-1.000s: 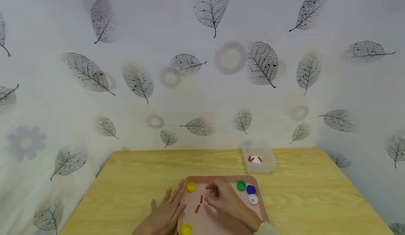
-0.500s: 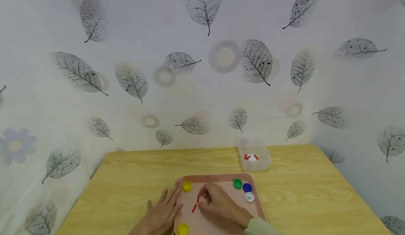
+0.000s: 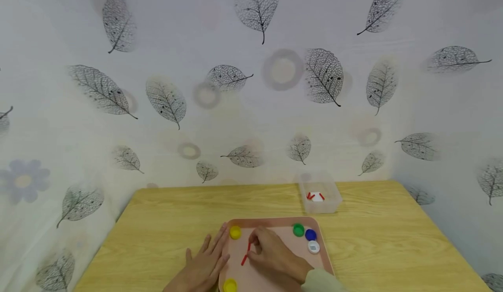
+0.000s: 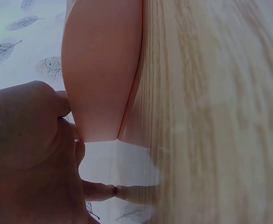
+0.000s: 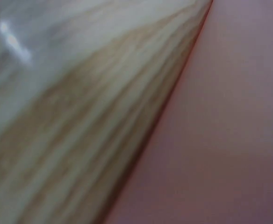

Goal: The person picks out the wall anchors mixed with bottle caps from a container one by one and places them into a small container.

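Observation:
In the head view my left hand (image 3: pixel 202 263) lies with spread, straight fingers along the left rim of a pink tray (image 3: pixel 271 221). The left wrist view shows that hand (image 4: pixel 33 149) against the outer wall of the tray (image 4: pixel 104 70). Over the tray's middle, my right hand (image 3: pixel 271 250) has curled fingers, with thumb and forefinger at the two ends of a short red stick (image 3: pixel 249 246), pinching it. A second red stick (image 3: pixel 244 260) lies slanted just below, its top end close to the first. The right wrist view shows only tray and table, no hand.
Yellow bottle caps (image 3: pixel 235 232) sit at the tray's left corners. Green (image 3: pixel 298 230), blue (image 3: pixel 311 235) and white (image 3: pixel 313 247) caps stand at its upper right. Behind, a clear plastic box (image 3: pixel 321 204) holds several red sticks on the wooden table (image 3: pixel 377 239).
My right hand has come left and closed its thumb and forefinger on the upper red stick. My left hand stays on the tray's rim. The head view shifted slightly.

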Demonstrator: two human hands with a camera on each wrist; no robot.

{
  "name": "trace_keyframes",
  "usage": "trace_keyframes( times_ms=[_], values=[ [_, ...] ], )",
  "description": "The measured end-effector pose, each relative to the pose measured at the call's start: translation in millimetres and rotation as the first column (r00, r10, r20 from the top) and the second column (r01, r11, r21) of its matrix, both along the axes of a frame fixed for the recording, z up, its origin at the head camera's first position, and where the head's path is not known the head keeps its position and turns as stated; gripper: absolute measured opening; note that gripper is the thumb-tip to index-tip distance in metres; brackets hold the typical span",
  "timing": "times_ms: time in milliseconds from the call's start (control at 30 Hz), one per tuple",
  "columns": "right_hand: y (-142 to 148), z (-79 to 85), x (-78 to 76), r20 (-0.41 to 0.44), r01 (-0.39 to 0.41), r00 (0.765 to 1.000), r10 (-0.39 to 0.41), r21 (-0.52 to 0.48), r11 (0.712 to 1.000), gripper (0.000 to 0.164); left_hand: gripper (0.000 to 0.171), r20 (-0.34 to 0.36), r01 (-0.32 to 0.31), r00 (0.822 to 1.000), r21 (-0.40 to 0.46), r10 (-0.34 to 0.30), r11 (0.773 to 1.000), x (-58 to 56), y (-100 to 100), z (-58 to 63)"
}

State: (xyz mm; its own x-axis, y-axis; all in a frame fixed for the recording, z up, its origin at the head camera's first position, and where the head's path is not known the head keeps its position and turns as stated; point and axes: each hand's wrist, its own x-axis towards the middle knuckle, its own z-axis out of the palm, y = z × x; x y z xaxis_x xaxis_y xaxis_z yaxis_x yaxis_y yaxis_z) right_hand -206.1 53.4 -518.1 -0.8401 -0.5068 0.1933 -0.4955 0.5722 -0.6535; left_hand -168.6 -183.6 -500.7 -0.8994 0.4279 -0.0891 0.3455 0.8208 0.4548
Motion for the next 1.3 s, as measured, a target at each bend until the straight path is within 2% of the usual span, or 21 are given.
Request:
trace_keyframes(
  times_ms=[167, 400, 600, 733, 833, 967, 1067, 1300],
  values=[
    [-2, 0.4, -1.7, 0.014, 0.008, 1.000, -0.009, 0.025, 1.000, 0.018, 0.060, -0.003, 0.004, 1.000, 0.001, -0.004, 1.000, 0.2, 0, 1.2],
    [-3, 2.6, -2.0, 0.076, 0.040, 0.996, -0.045, 0.071, 0.997, 0.018, 0.059, 0.002, 0.004, 1.000, 0.010, -0.004, 1.000, -1.3, 0, -2.1],
    [-4, 3.6, -1.9, 0.090, 0.032, 0.995, -0.038, 0.064, 0.997, 0.017, 0.060, 0.029, -0.007, 1.000, 0.005, 0.006, 1.000, -1.5, 0, -1.9],
    [-3, 4.6, -0.7, 0.090, 0.023, 0.996, -0.028, 0.060, 0.998, 0.017, 0.060, 0.015, -0.003, 1.000, 0.010, 0.003, 1.000, -0.6, 0, -1.7],
    [-2, 5.9, 1.2, 0.106, 0.030, 0.994, -0.037, 0.069, 0.997, 0.017, 0.060, -0.001, 0.003, 1.000, 0.011, -0.003, 1.000, -0.1, 1, -1.8],
    [0, 8.2, 3.0, 0.128, 0.055, 0.990, -0.061, 0.052, 0.997, 0.016, 0.060, 0.012, 0.004, 1.000, 0.014, -0.004, 1.000, -0.1, 0, -1.9],
    [2, 10.9, 3.1, 0.102, 0.061, 0.993, -0.062, 0.009, 0.998, 0.018, 0.060, 0.017, -0.004, 1.000, 0.014, 0.004, 1.000, -0.4, -1, -1.8],
    [11, 19.0, 2.7, -0.020, 0.057, 0.998, -0.058, -0.046, 0.997, 0.020, 0.059, -0.010, 0.001, 1.000, 0.006, -0.001, 1.000, 0.0, 0, -0.8]
  ],
)
